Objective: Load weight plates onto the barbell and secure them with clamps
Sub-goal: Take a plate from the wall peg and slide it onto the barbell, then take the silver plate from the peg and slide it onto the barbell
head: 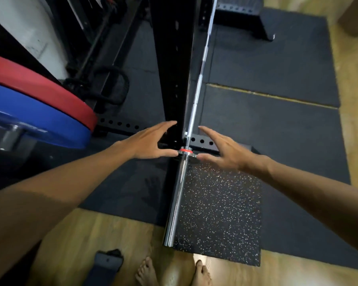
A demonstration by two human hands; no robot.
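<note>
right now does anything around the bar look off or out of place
Nothing looks damaged or spilled. The barbell sleeve is bare, with no plate or clamp on it. Both hands, left and right, are open either side of its collar. The red plate and blue plate sit stacked at left.

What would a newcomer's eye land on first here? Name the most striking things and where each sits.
The chrome barbell runs up the middle, its bare sleeve pointing at the camera. Both open hands, left and right, flank its red-ringed collar, thumbs at or near it. At far left sit a red plate and a blue plate, not yet loaded.
</note>
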